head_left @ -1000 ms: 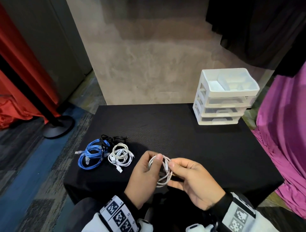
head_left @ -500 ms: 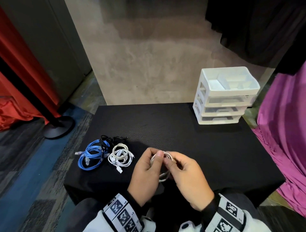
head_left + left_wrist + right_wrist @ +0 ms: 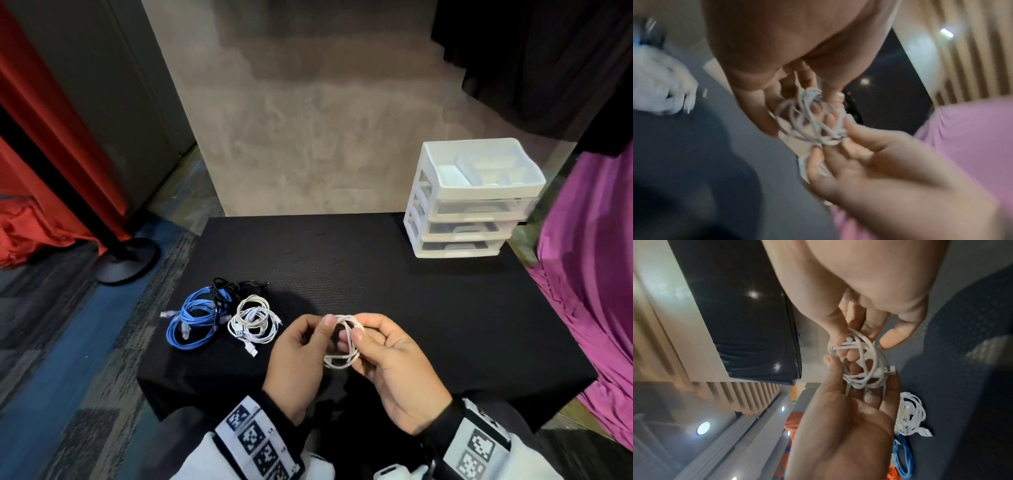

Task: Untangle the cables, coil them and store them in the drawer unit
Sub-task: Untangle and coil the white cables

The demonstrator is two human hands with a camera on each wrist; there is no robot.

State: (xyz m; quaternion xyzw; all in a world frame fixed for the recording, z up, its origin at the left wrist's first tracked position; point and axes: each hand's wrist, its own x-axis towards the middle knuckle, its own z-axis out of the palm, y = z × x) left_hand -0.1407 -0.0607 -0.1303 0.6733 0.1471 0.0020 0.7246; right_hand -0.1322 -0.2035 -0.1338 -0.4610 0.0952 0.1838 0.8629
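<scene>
Above the near edge of the black table (image 3: pixel 376 274), both hands hold one small white cable coil (image 3: pixel 342 346). My left hand (image 3: pixel 320 334) pinches its left side with thumb on top. My right hand (image 3: pixel 368 334) pinches its right side, fingers curled through the loops. In the wrist views the coil (image 3: pixel 809 120) (image 3: pixel 861 360) shows several loose loops and a plug end. The white drawer unit (image 3: pixel 472 205) stands at the far right corner, its three drawers closed. A blue cable coil (image 3: pixel 195 322), a black cable (image 3: pixel 233 286) and a white cable bundle (image 3: pixel 253 322) lie at the left.
The drawer unit's top is an open tray with compartments (image 3: pixel 486 171). A magenta cloth (image 3: pixel 589 274) hangs along the table's right edge. A black stand base (image 3: pixel 126 260) sits on the floor at the left, beside a red curtain (image 3: pixel 51 137).
My right hand has closed in toward the left hand and shifted its fingers round the white coil. The coil stays between both hands; the cables on the table have not moved.
</scene>
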